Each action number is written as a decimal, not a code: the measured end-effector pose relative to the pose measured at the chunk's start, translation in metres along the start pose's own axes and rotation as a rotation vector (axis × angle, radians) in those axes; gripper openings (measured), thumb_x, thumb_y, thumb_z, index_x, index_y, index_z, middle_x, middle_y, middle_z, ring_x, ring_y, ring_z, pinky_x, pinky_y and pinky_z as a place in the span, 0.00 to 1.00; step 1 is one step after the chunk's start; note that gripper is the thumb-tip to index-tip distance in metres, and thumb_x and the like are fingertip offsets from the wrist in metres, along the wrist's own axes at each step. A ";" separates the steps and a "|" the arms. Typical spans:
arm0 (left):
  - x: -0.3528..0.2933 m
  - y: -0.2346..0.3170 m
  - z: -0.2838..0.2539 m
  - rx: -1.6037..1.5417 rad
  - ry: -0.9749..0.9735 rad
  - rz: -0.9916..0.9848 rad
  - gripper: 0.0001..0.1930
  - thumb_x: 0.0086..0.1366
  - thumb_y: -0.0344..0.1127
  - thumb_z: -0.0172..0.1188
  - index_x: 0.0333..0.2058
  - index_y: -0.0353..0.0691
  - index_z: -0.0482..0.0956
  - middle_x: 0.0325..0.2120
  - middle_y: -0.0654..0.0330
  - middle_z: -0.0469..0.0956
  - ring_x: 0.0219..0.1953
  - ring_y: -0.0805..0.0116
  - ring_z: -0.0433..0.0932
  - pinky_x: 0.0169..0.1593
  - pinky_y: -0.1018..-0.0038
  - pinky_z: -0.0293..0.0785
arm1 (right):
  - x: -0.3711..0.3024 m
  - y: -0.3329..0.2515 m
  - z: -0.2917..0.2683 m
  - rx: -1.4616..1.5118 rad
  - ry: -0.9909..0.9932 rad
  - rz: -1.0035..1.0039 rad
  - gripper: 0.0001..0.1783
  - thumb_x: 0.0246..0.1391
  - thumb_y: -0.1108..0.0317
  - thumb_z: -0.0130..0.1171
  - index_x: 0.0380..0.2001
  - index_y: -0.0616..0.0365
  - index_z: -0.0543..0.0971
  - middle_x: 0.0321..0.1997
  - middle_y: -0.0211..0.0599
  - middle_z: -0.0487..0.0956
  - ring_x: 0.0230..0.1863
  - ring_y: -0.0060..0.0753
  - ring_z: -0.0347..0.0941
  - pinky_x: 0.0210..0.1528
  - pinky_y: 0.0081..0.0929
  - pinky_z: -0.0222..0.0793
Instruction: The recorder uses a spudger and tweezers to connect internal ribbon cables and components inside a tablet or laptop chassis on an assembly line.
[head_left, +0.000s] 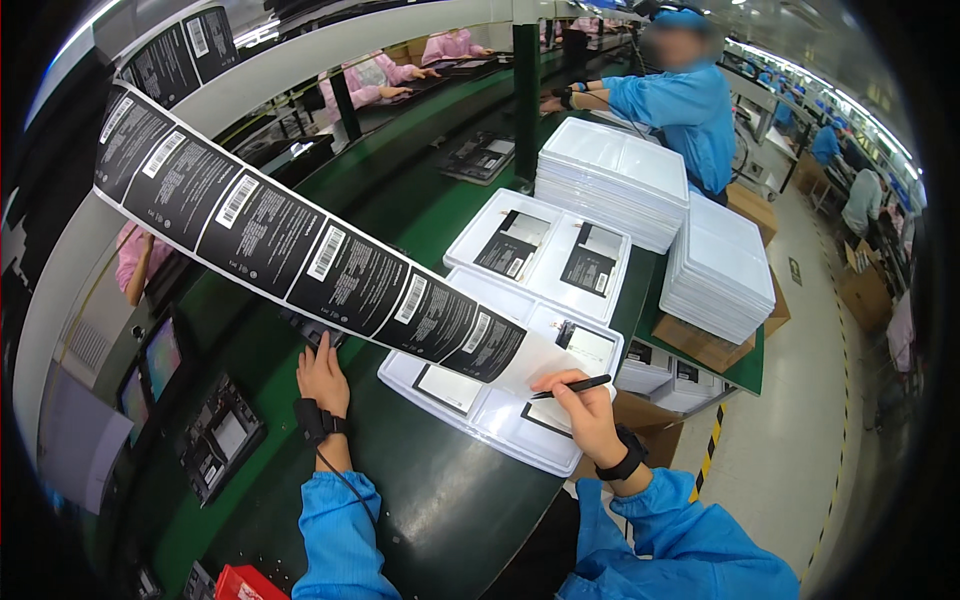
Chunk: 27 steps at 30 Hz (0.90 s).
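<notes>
My right hand (588, 412) is closed around a slim black pen-like tool (572, 387), its tip pointing left. Its fingers meet the bare white end (535, 365) of a long strip of black labels (340, 262) with white barcodes; whether they pinch it is unclear. Under that hand lies a white plastic tray (520, 425) with flat battery packs in its compartments, partly covered by the strip. My left hand (322, 382) lies with fingers stretched out, nothing in it. Its fingertips reach a dark flat part (308, 326), mostly hidden under the strip.
Another white tray (540, 250) holds two black-labelled packs. Stacks of white trays (612, 180) stand at the right, some on cardboard boxes (700, 340). An opened dark device (222, 437) sits on the green conveyor. A person in blue (670, 110) works beyond; others in pink sit across the line.
</notes>
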<state>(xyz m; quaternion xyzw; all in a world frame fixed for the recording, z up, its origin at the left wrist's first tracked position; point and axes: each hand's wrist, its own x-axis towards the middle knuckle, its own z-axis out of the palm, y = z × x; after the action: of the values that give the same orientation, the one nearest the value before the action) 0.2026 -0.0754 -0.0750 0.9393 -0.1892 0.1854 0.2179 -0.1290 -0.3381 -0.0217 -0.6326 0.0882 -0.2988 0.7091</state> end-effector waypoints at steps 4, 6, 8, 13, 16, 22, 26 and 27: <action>0.005 -0.034 0.025 -0.084 0.026 0.071 0.21 0.73 0.42 0.55 0.61 0.45 0.77 0.54 0.36 0.78 0.59 0.29 0.72 0.62 0.46 0.68 | 0.012 -0.033 -0.014 -0.046 0.025 -0.001 0.08 0.69 0.72 0.54 0.45 0.63 0.79 0.41 0.31 0.80 0.42 0.20 0.72 0.48 0.24 0.70; 0.002 -0.024 0.013 -0.101 0.074 0.089 0.18 0.67 0.36 0.60 0.53 0.37 0.81 0.49 0.38 0.80 0.56 0.32 0.74 0.59 0.49 0.71 | 0.029 -0.071 -0.019 -0.278 0.057 -0.303 0.14 0.60 0.77 0.63 0.50 0.63 0.79 0.34 0.27 0.77 0.35 0.17 0.70 0.38 0.19 0.65; 0.003 -0.018 0.009 -0.210 0.041 0.039 0.17 0.64 0.33 0.61 0.50 0.34 0.82 0.48 0.40 0.80 0.54 0.35 0.75 0.57 0.50 0.72 | 0.037 -0.115 -0.025 -0.508 0.011 -0.420 0.36 0.48 0.74 0.75 0.61 0.62 0.74 0.16 0.18 0.63 0.20 0.10 0.61 0.26 0.16 0.52; 0.002 -0.018 0.014 -0.211 0.135 0.090 0.18 0.62 0.32 0.61 0.50 0.33 0.81 0.50 0.43 0.79 0.54 0.37 0.74 0.59 0.50 0.71 | 0.047 -0.144 -0.029 -0.709 -0.039 -0.492 0.55 0.42 0.68 0.82 0.71 0.63 0.61 0.13 0.17 0.62 0.16 0.09 0.59 0.24 0.12 0.48; 0.000 -0.014 0.016 -0.216 0.188 0.160 0.18 0.63 0.31 0.59 0.51 0.32 0.80 0.50 0.42 0.79 0.54 0.36 0.74 0.59 0.49 0.71 | 0.048 -0.138 -0.030 -0.729 -0.038 -0.463 0.58 0.42 0.66 0.83 0.72 0.64 0.60 0.13 0.17 0.62 0.16 0.09 0.59 0.24 0.11 0.48; 0.000 -0.034 0.018 -0.129 0.200 0.130 0.15 0.64 0.30 0.58 0.48 0.31 0.78 0.44 0.40 0.78 0.49 0.34 0.74 0.54 0.46 0.71 | 0.050 -0.129 -0.017 -0.745 -0.129 -0.408 0.67 0.36 0.63 0.86 0.75 0.62 0.54 0.13 0.21 0.64 0.17 0.14 0.60 0.24 0.14 0.51; 0.000 -0.017 0.038 -0.034 0.147 0.024 0.19 0.65 0.31 0.59 0.54 0.36 0.74 0.51 0.35 0.75 0.55 0.33 0.73 0.58 0.47 0.70 | 0.054 -0.122 -0.020 -0.756 -0.230 -0.320 0.74 0.34 0.57 0.88 0.76 0.62 0.48 0.14 0.24 0.68 0.18 0.17 0.64 0.24 0.15 0.55; 0.002 -0.005 0.037 -0.030 0.134 -0.030 0.19 0.65 0.32 0.59 0.54 0.37 0.74 0.52 0.34 0.75 0.56 0.33 0.73 0.59 0.48 0.70 | 0.054 -0.124 -0.019 -0.760 -0.243 -0.322 0.74 0.34 0.57 0.88 0.76 0.62 0.48 0.15 0.25 0.68 0.17 0.17 0.65 0.24 0.16 0.56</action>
<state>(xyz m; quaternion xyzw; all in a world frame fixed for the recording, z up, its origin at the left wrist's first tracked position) 0.2162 -0.0898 -0.1068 0.9242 -0.1630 0.2415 0.2469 -0.1337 -0.3856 0.1059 -0.8852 0.0081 -0.2753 0.3750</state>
